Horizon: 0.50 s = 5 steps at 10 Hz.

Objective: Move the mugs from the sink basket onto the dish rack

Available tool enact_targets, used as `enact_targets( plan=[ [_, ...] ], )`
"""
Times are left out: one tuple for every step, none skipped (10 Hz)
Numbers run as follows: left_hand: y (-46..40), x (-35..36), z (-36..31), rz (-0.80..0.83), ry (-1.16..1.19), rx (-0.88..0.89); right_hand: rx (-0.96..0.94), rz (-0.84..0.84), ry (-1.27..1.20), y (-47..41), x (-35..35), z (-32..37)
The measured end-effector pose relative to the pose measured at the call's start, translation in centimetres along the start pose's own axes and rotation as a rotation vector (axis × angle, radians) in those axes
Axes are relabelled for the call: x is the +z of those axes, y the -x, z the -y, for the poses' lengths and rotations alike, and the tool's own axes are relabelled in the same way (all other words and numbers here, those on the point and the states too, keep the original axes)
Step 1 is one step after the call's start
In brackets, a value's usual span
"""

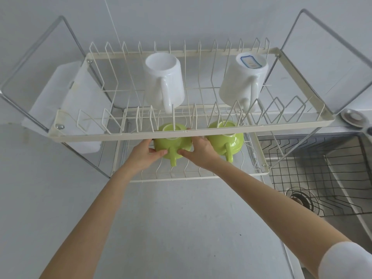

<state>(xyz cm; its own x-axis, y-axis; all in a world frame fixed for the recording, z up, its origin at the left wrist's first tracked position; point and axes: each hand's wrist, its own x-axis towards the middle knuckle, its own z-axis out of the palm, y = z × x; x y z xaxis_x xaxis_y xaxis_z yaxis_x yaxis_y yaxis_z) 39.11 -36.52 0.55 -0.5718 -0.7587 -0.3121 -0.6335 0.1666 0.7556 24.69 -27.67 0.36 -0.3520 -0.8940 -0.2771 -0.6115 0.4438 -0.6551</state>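
Observation:
A two-tier cream wire dish rack (201,133) stands on the counter. Two white mugs lie upside down on its upper tier, one (164,81) at centre and one (242,81) to the right. On the lower tier sit two green mugs, upside down with handles pointing toward me. My left hand (142,156) and my right hand (199,153) both grip the left green mug (172,146) from either side. The right green mug (226,140) rests beside my right hand. The dark wire sink basket (314,174) in the sink at right holds no mugs.
A steel sink (342,190) with a drain opens at the right. A white cutting board (80,101) leans at the rack's left end. A round metal fitting (354,117) sits behind the sink. Grey counter (171,228) stretches in front of the rack.

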Motion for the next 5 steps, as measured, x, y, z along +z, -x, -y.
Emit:
enact_targets(
  plan=[
    [0.5, 0.0, -0.3, -0.015, -0.023, 0.013, -0.023, -0.013, 0.025, 0.5, 0.0, 0.2],
    [1.0, 0.0, -0.5, -0.023, -0.066, 0.023, -0.037, -0.012, 0.055, 1.2, -0.1, 0.3],
    [2.2, -0.3, -0.8, -0.035, -0.15, 0.0, -0.058, 0.006, 0.091, 2.5, -0.7, 0.3],
    [3.1, -0.3, -1.3, -0.048, -0.198, -0.012, -0.075, 0.005, 0.104, 3.6, -1.3, 0.4],
    [4.8, 0.2, -1.8, -0.073, -0.287, 0.003, -0.08, -0.001, 0.183, 5.7, -2.1, -0.1]
  ],
)
